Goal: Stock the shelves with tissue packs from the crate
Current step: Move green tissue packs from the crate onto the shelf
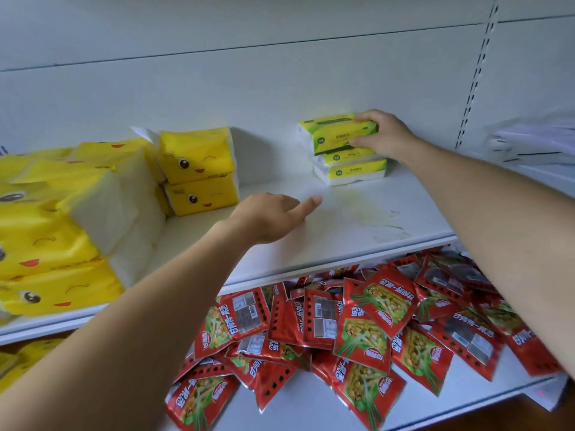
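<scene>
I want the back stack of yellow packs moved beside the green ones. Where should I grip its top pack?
I'd span the top yellow pack front to back near its right end, coming from the right over the bare shelf: it lies flat on the lower pack, with other yellow packs crowding its left.

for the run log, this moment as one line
right hand grips green plastic tissue pack atop stack | left hand empty over white shelf

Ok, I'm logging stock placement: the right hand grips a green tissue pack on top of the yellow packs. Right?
Not quite. The head view shows the right hand gripping the green tissue pack on top of two other green packs; the yellow packs stand apart to the left.
</scene>
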